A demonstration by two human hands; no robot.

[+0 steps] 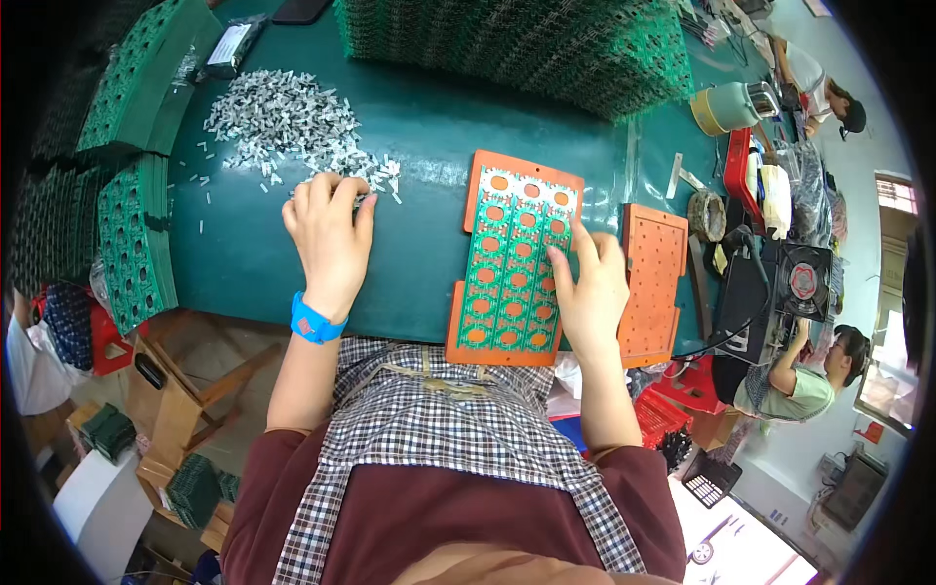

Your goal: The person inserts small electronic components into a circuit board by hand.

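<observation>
Green circuit panel [520, 264] under its thumb tip, our right hand [593, 288] lay over the panel's right edge, with thumb and forefinger loosely parted; we could not tell whether they pinched anything. To the panel's left, our left hand [331, 229], a blue band [317, 320] at its wrist, arched its bent fingers down at the near edge of a heap of small white and grey parts [283, 117]. Those fingertips were bunched close together, and we could not make out whether a part sat between them.

The panel, pierced by rows of oval openings, lay on an orange tray [455, 317], whose rim showed around it on the green tabletop [409, 127]. Just right of the panel we had a second orange tray [653, 283], studded with small holes. Beyond the panel rose a broad stack of green boards [517, 49]; more board piles [136, 244] stood well to its left. Far to the panel's right we saw a cream and yellow pot [721, 112], a black fan [804, 281] and two co-workers [804, 385].
</observation>
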